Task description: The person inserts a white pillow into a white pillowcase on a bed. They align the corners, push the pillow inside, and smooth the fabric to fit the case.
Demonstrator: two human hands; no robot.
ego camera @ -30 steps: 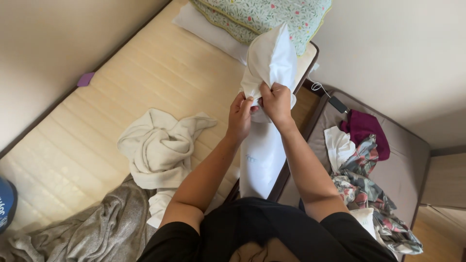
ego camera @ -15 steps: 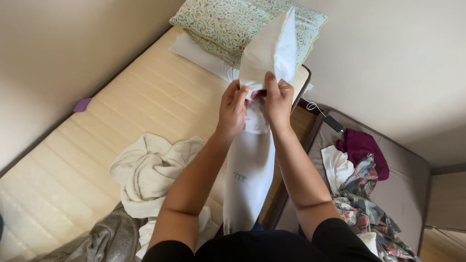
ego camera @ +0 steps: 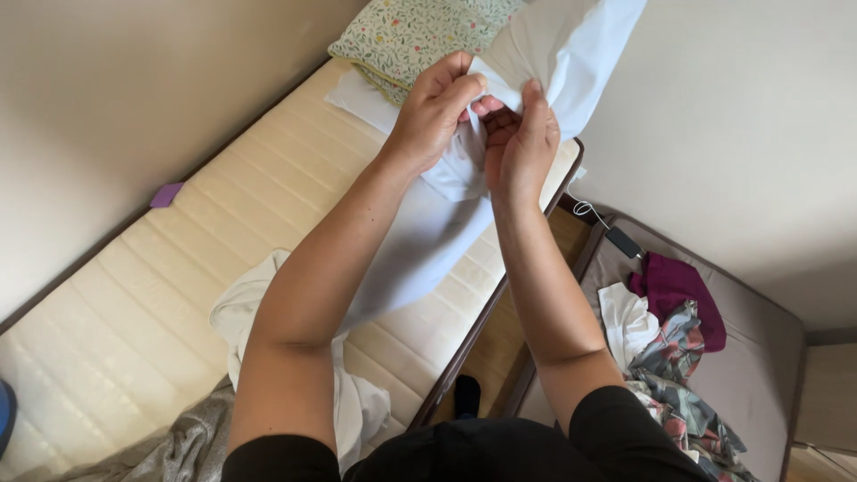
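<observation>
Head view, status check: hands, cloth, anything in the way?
Left hand and right hand both pinching the white cloth, held up over the mattress. Nothing between the hands and the cloth.

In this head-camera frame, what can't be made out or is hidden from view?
- Thin white cloth garment: top cut off by the frame edge; lower end hidden behind the left forearm.
- Right hand: fingertips buried in the cloth folds.
- Left hand: its grip shows, the palm does not.
- Small dark object in the gap beside the mattress: too small to identify.
</observation>
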